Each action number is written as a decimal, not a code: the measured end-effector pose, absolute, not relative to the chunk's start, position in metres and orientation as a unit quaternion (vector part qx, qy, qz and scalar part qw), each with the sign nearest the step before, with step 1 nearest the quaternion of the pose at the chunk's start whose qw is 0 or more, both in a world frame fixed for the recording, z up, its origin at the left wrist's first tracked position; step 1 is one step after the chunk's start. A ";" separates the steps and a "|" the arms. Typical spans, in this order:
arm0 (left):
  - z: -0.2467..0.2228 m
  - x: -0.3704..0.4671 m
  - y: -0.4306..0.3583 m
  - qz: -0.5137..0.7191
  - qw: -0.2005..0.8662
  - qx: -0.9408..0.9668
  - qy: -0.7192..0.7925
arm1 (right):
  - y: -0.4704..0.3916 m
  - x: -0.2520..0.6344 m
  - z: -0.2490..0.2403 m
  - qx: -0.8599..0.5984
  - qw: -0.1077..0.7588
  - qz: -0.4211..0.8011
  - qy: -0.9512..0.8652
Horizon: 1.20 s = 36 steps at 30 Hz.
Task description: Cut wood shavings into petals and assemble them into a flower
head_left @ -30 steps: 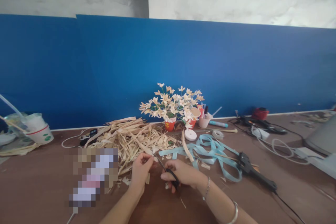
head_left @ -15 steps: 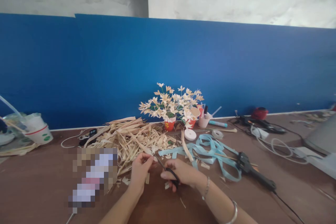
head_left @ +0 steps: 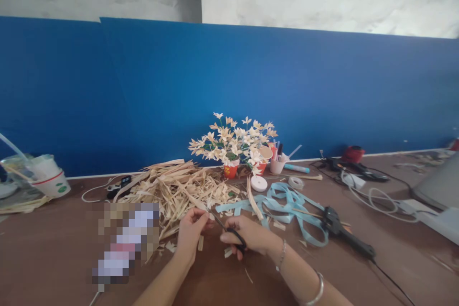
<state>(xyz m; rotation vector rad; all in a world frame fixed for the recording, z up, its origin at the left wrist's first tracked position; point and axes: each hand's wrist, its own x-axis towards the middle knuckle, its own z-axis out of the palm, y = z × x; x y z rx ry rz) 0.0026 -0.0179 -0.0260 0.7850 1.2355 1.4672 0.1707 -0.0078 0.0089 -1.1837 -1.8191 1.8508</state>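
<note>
**Finding: hold sound, clearance narrow**

My left grip [head_left: 191,232] is pinched, thumb against forefinger, on what looks like a small pale piece [head_left: 211,217]. The piece sits at those fingertips, just in front of the heap of dry strips [head_left: 179,191] and above the tabletop [head_left: 215,287]. My right grip [head_left: 253,235] is closed around the handles of the black-handled scissors [head_left: 236,238], blades angled toward the pinch. I cannot tell whether the blades are parted or meeting on the piece.

Assessment: the blades lie very near my left fingertips, so I judge that I should pinch well back from the cutting line and expose only what is to be cut. Short, slow closures suit so small a piece; a full snap could twist it or nick skin. Both wrists should remain steady, with the tips clear of the loose strips and the blue ribbon [head_left: 244,204].
</note>
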 end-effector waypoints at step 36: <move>-0.027 0.002 -0.016 0.600 0.508 0.331 0.522 | -0.009 0.172 0.011 -0.447 0.119 0.584 -0.667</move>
